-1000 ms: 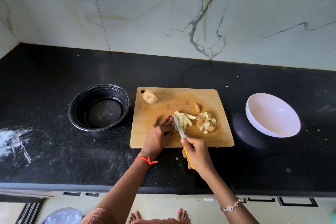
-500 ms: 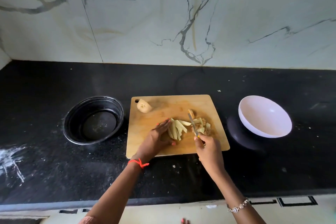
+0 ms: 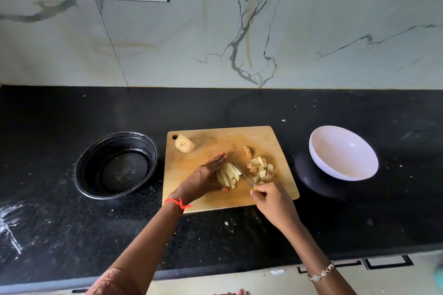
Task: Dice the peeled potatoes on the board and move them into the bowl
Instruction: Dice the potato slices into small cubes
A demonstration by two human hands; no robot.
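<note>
- Your left hand (image 3: 203,179) lies with straight fingers against the potato strips (image 3: 227,176) on the board (image 3: 275,146).
- Your right hand (image 3: 271,201) grips the knife (image 3: 242,173); its blade sits between the strips and the diced pieces (image 3: 260,170).
- The white bowl (image 3: 342,153) stands on the surface (image 3: 239,108), right of the board.

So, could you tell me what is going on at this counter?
A person is dicing potato on the wooden cutting board. The left hand steadies pale potato sticks; the right hand grips a small yellow-handled knife beside a pile of diced potato cubes. A peeled potato half lies at the board's far corner. The round white bowl is empty.
</note>
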